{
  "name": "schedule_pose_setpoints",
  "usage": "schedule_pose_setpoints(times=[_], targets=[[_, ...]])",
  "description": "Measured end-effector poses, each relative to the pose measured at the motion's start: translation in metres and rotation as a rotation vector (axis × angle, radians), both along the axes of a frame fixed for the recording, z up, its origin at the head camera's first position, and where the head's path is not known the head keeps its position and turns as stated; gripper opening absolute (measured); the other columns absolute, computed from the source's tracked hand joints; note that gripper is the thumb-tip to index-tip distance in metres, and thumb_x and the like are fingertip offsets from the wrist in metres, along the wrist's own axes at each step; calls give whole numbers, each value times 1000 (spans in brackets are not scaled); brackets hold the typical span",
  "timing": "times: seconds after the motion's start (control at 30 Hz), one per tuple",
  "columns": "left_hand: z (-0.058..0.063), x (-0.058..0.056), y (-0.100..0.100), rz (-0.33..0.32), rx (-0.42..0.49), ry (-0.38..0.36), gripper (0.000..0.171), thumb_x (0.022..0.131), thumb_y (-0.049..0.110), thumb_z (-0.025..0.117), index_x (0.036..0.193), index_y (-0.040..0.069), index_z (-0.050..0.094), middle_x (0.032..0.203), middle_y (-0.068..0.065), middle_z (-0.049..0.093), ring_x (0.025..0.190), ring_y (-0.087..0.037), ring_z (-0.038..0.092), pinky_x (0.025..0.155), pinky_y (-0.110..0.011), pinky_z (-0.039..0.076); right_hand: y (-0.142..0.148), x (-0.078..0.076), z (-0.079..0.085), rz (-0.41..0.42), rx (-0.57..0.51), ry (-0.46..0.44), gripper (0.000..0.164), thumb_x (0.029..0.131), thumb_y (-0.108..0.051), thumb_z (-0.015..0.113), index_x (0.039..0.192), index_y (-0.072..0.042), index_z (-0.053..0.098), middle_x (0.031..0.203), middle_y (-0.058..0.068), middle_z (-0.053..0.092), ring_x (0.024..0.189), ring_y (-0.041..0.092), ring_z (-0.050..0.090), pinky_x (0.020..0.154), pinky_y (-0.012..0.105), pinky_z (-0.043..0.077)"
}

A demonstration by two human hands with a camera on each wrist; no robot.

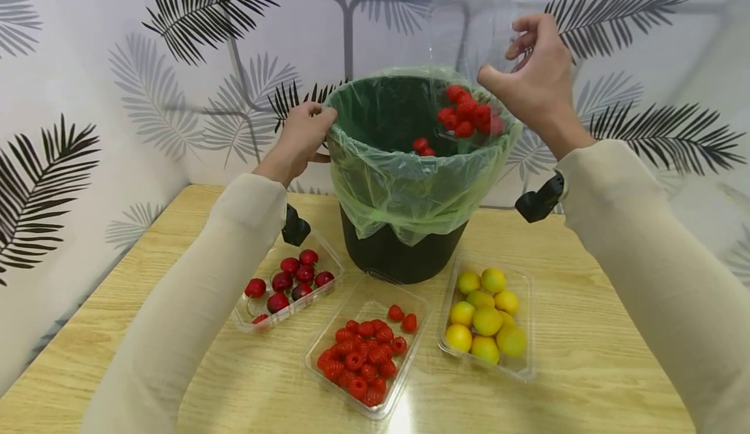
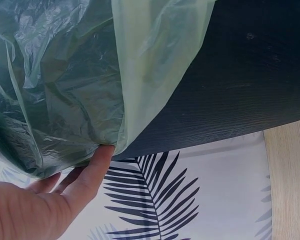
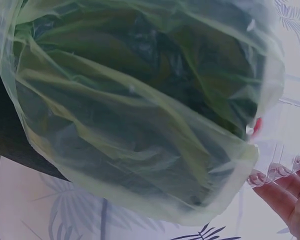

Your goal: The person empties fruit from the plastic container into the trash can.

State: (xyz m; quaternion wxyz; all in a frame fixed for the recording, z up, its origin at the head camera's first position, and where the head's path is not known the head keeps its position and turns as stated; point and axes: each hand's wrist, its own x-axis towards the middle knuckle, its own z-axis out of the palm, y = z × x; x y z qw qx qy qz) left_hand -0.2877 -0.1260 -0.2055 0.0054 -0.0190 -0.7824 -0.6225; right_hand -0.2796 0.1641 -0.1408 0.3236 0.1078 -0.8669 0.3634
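My left hand (image 1: 305, 135) grips the left rim of a black trash bin (image 1: 398, 252). A pale green bin liner (image 1: 404, 187) is folded over that rim, and in the left wrist view my fingertips (image 2: 104, 152) press against it. My right hand (image 1: 541, 73) holds a clear plastic container (image 1: 469, 43), tipped steeply over the bin's right side. Red berries (image 1: 465, 112) are bunched at its lower end, over the opening. A few more red berries (image 1: 422, 146) show lower, just inside the front rim. The right wrist view shows fingers on the edge of the clear container (image 3: 285, 140).
On the wooden table (image 1: 586, 330), in front of the bin, stand three clear trays: one of dark red cherries (image 1: 301, 274) at left, one of raspberries (image 1: 366, 356) in the middle, one of small yellow citrus fruits (image 1: 486, 320) at right. A leaf-patterned wall (image 1: 234, 82) rises behind.
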Motion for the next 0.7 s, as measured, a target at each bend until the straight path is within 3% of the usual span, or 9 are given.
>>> schedule_pose_setpoints(times=[0.17,0.23,0.57,0.7], targets=[[0,1,0,-9,-4,-7,37,100,28,39,131,8,42,117,-4,41,99,-20,47,93,-46,52,2,0,1,11,-13,8,49,79,-22,61,125,-16,44,89,-15,42,70,4,40,69,20,35],[0,1,-1,-7,-4,-9,38,100,28,39,133,8,41,119,-4,41,101,-20,48,93,-46,52,2,1,2,10,-13,5,50,79,-21,60,126,-15,44,89,-15,41,70,4,40,70,20,35],[-1,1,0,1,6,-9,31,100,27,39,125,8,42,117,-3,40,100,-19,48,93,-46,52,1,2,2,-1,-6,-18,51,80,-23,62,127,-15,44,89,-16,42,73,3,42,72,19,36],[1,1,1,1,7,-2,27,100,27,39,118,8,44,107,-1,40,93,-17,47,92,-46,53,1,2,2,11,4,1,52,80,-24,62,128,-16,44,90,-17,42,71,1,42,71,18,36]])
